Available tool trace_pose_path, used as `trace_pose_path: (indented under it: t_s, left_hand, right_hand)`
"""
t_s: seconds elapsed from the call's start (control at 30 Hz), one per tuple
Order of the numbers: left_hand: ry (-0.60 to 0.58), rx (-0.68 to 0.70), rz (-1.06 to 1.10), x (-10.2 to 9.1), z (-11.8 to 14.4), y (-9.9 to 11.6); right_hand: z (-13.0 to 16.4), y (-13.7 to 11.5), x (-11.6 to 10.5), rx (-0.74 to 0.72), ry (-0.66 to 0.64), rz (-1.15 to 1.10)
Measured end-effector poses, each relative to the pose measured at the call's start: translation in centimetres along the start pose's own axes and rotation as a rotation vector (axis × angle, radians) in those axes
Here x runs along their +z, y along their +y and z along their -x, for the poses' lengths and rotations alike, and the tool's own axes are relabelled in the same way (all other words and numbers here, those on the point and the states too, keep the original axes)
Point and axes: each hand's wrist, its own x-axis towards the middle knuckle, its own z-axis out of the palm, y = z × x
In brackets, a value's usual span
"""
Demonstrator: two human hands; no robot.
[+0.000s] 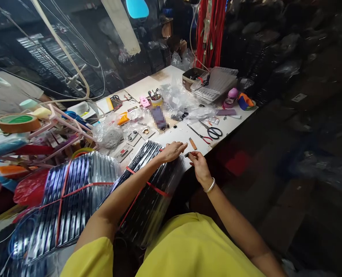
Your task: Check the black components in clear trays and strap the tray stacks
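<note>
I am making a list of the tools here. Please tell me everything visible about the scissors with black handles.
The scissors with black handles lie flat on the white table, near its right edge. Two black loop handles point right; the slim metal-looking blades point left and look shut. No hand touches them. A thinner red-handled tool lies close beside them.

A bundle of trays point(147, 184) is lying on the near edge of the table point(147, 82), with a second bundle point(72, 192) lying to its left. The left hand point(172, 151) is resting on the far end of the first bundle, and the right hand point(198, 163) is hovering just to its right, pinching a small part point(187, 154). Behind the hands, scissors point(209, 131) are lying on the table. Farther back, a stack of clear trays point(215, 82) is sitting beside a box point(192, 77). A tape roll point(17, 122) is sitting at the far left.
</note>
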Motion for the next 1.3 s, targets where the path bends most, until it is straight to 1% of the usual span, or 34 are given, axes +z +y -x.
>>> trace_pose_path:
  t_s: [0.1,0.2,0.27,0.4,0.5,0.63,0.77,0.87,0.93,1.03,1.1,1.13,1.2,1.23,1.27,1.3]
  left_hand:
    - [0.015,-0.012,0.065,-0.1,-0.1,-0.3]
    - [0.045,-0.004,0.115,-0.2,0.1,-0.6]
    - [0.066,0.003,0.137,-0.3,0.3,-0.7]
    - [0.079,0.017,0.164,-0.5,0.6,-0.7]
    - [0.077,0.037,0.168,-0.4,0.6,-0.8]
    - [0.087,0.06,0.148,-0.1,0.4,-0.9]
    - [0.103,0.069,0.081,-0.2,0.5,-0.9]
    - [0.113,0.069,0.007,-0.1,0.6,-1.0]
    - [0.131,0.071,-0.054,0.5,0.8,-0.9]
    - [0.199,0.077,-0.15,1.9,1.5,0.1]
    - [0.264,0.114,-0.262,2.4,2.5,1.2]
    - [0.312,0.129,-0.329,2.4,3.2,1.8]
    - [0.453,0.103,-0.418,1.6,5.5,2.5]
    - [0.537,0.053,-0.413,0.9,7.1,2.5]
    - [0.623,-0.018,-0.36,0.2,9.0,2.3]
    - [0.699,-0.09,-0.28,-0.5,11.4,2.0]
  right_hand:
    - [-0.6,0.4,0.5,-0.007,-0.026,0.041]
    - [-0.9,0.5,1.0,-0.022,-0.08,0.074]
    - [-1.0,0.5,1.3,-0.058,-0.111,0.11]
    - [-1.3,0.0,1.8,-0.164,-0.114,0.219]
    - [-1.9,-0.7,1.9,-0.196,-0.125,0.296]
    - [-2.6,-1.1,2.1,-0.18,-0.171,0.309]
    - [-2.5,-0.4,2.2,-0.123,-0.209,0.231]
    - [-2.3,0.1,1.7,-0.063,-0.213,0.16]
    - [-2.4,0.2,1.1,-0.037,-0.201,0.14]
    - [-2.4,0.5,0.4,-0.053,-0.134,0.175]
    - [-2.1,0.5,0.1,-0.107,-0.067,0.241]
    - [-1.8,0.4,0.0,-0.153,-0.029,0.283]
    - [-0.9,0.0,0.2,-0.279,0.033,0.382]
    - [-0.3,-0.4,0.4,-0.354,0.041,0.438]
    - [0.4,-0.9,0.8,-0.432,0.021,0.497]
    - [1.1,-1.4,1.4,-0.51,-0.039,0.559]
